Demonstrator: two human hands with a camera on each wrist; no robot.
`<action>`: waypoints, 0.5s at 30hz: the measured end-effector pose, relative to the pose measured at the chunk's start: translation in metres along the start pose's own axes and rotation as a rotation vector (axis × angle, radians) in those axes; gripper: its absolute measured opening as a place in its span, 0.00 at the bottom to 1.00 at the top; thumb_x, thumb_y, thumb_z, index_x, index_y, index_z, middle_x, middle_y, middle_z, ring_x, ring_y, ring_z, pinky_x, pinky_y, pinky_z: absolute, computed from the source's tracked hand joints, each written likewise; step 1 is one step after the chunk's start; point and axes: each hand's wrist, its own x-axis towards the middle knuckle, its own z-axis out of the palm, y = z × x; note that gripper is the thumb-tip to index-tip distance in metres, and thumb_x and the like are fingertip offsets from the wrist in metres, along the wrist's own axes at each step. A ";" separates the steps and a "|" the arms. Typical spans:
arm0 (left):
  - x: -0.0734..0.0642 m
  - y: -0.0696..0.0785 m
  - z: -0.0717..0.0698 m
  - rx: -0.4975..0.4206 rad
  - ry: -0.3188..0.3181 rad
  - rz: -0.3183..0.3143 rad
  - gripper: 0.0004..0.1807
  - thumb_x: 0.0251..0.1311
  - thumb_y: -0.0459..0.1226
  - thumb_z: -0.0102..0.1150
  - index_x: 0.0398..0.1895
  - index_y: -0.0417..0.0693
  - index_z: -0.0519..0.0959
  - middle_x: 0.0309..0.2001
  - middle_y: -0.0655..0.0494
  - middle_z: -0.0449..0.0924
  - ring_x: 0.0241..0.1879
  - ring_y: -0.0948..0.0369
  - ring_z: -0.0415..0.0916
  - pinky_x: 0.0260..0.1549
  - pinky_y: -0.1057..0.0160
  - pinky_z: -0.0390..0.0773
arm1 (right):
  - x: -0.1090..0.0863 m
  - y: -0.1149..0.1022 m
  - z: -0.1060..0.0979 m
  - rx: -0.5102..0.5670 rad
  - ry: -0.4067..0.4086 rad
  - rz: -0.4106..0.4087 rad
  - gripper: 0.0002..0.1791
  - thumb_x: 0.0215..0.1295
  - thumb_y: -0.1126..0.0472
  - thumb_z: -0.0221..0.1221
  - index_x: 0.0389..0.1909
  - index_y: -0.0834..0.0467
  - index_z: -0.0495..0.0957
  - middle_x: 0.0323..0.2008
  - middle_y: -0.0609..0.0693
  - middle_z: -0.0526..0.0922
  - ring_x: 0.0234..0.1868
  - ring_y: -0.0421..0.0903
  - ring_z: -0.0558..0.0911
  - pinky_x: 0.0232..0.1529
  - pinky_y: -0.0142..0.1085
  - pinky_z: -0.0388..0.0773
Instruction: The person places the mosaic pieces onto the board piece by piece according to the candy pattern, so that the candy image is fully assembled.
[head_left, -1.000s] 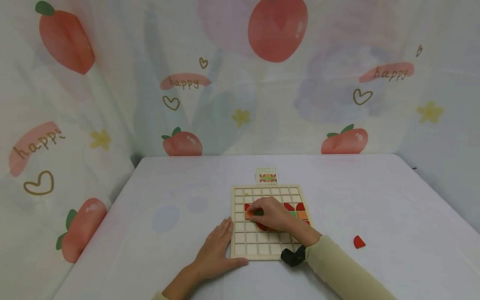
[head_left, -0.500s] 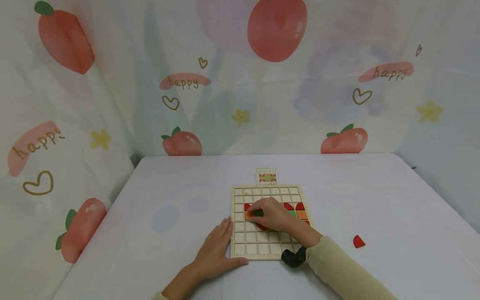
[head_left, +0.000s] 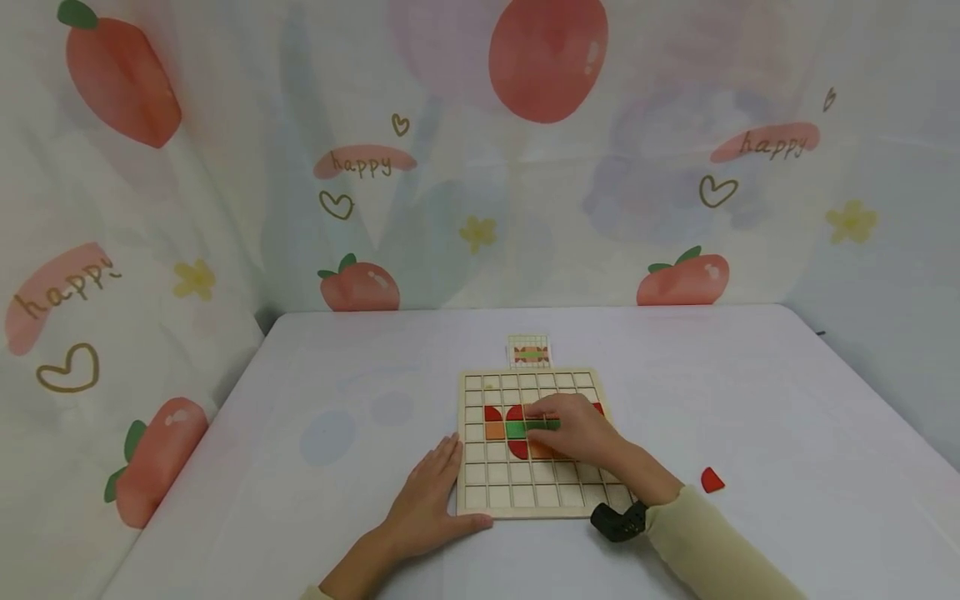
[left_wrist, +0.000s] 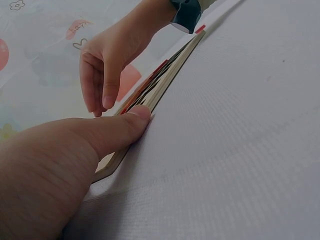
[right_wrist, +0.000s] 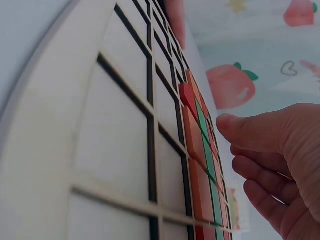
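Note:
A wooden grid board [head_left: 495,498] lies on the table. Set in its cells are red rounded-corner pieces [head_left: 517,450], an orange square [head_left: 495,431] and green squares [head_left: 515,429]. My left hand [head_left: 431,500] lies along the board's left side, fingers straight; its thumb [left_wrist: 131,125] touches the front corner in the left wrist view. Over the middle of the board hangs my right hand [head_left: 581,429], hiding part of the pattern. In the right wrist view, that hand [right_wrist: 275,165] has loosely bent fingers, nothing between them, apart from the pieces.
Behind the board lies a small pattern card [head_left: 529,353] printed with a similar design. One loose red piece [head_left: 712,480] is on the table to the right. A black wrist camera [head_left: 618,522] sits by my right wrist, over the board's near right corner.
My right hand has left the orange square at the board's left and shifted right, uncovering that square, a green one and red pieces. The left hand stays in place.

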 end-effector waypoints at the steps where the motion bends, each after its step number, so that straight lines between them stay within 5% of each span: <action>1: 0.000 0.000 0.000 -0.002 -0.002 -0.001 0.58 0.46 0.70 0.50 0.70 0.39 0.50 0.71 0.48 0.45 0.69 0.53 0.40 0.62 0.47 0.49 | -0.003 0.001 -0.002 -0.002 0.008 0.007 0.16 0.54 0.60 0.66 0.44 0.61 0.81 0.41 0.49 0.83 0.43 0.47 0.79 0.42 0.41 0.76; 15: 0.000 -0.003 0.002 -0.003 0.017 0.020 0.58 0.46 0.70 0.51 0.70 0.38 0.50 0.71 0.48 0.45 0.69 0.53 0.40 0.62 0.48 0.48 | -0.042 0.015 -0.032 -0.022 0.095 0.157 0.15 0.52 0.59 0.67 0.41 0.60 0.82 0.39 0.49 0.83 0.46 0.51 0.78 0.46 0.48 0.74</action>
